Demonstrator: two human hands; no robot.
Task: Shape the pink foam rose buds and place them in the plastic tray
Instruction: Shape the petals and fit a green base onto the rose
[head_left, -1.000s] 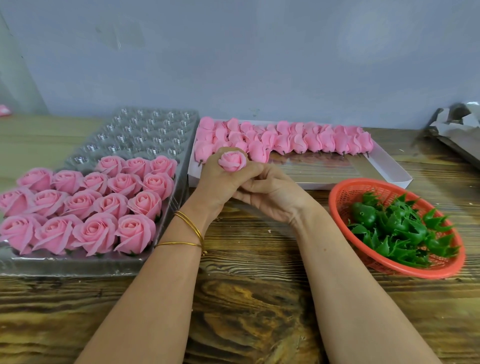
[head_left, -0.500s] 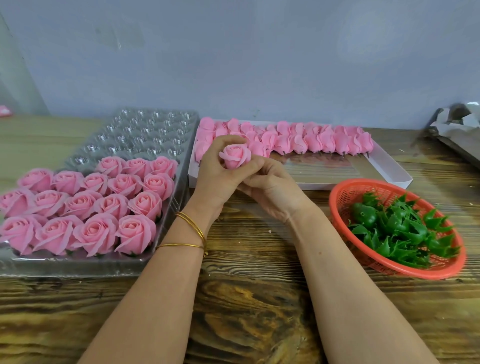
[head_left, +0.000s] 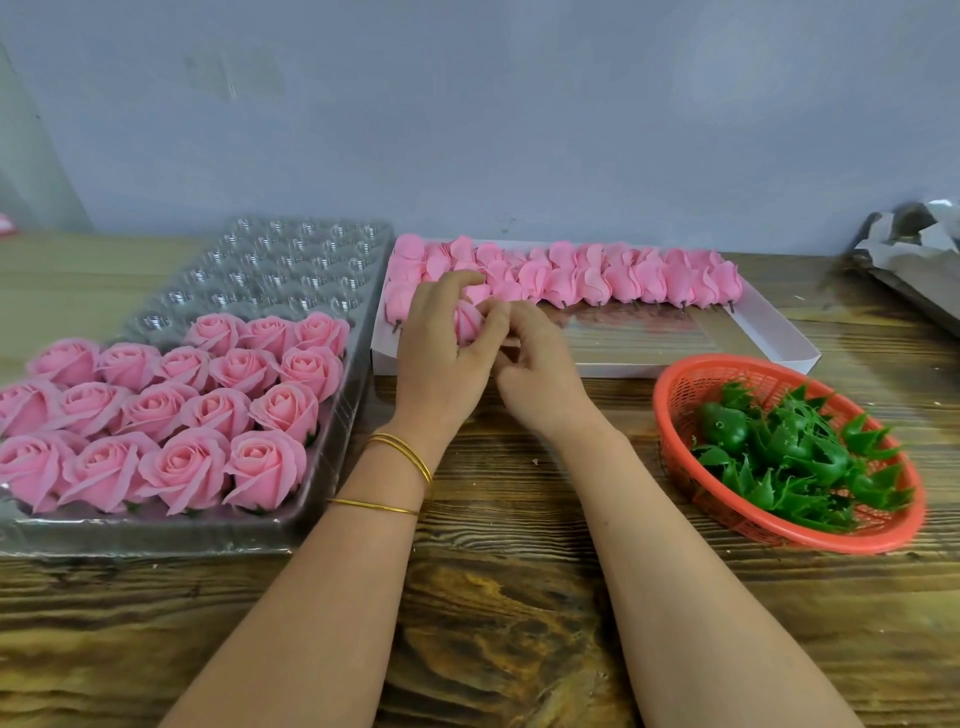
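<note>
Head view: my left hand and right hand meet over the near edge of the white box, fingers of both pinched around one pink bud. Plastic tray sits left, near rows filled with shaped roses; orange basket right.

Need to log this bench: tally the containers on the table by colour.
Clear tray: 1
White box: 1
Orange basket: 1
Total: 3
The grey thing at the right edge is cut off, so it is not counted.
</note>
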